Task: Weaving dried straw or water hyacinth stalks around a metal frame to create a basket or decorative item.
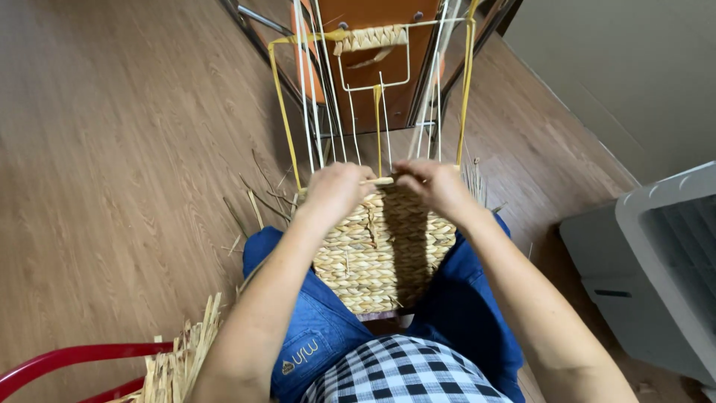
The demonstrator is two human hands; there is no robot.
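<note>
Wood-grain flooring point(112, 149) is spreading out beneath a seated person, with a grey appliance point(656, 269) standing to the right and a red chair frame point(67, 358) showing at the lower left beside a bundle of dried straw strips point(179, 358). Between the knees, a half-woven straw basket point(380, 254) is resting on a white wire frame point(328, 97) whose uprights are rising away from the person toward an orange chair point(373, 60). Both hands are working at the top edge of the weave. A straw strand point(379, 180) is lying crosswise between them, its long axis running left to right, about equally near each. The left hand point(335, 190) is curling closed, its grip pinching the strand's left end; the right hand point(436, 183) is likewise closing tightly on the right end, fingers folded over the rim.
</note>
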